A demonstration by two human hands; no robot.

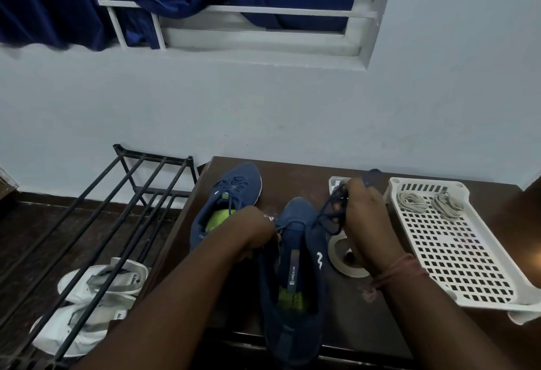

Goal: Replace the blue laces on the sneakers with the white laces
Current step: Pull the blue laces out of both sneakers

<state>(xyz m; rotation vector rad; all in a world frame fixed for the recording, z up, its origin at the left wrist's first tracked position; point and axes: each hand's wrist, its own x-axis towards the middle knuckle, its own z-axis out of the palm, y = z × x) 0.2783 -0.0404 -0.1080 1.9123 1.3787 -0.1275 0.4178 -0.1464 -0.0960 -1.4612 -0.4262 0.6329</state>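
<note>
Now the right hand has a closed grip on the blue lace; left hand clutches the sneaker

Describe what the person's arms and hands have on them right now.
Both forearms are bare, with no sleeves in view. The right hand has a reddish thread band wound round its wrist, knotted with a loose end. The left hand shows no band, ring or glove.

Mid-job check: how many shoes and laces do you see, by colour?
Blue sneakers: 2
White shoes: 2
White lace bundles: 2
Loose blue laces: 1, in the right hand
Total: 7
</note>
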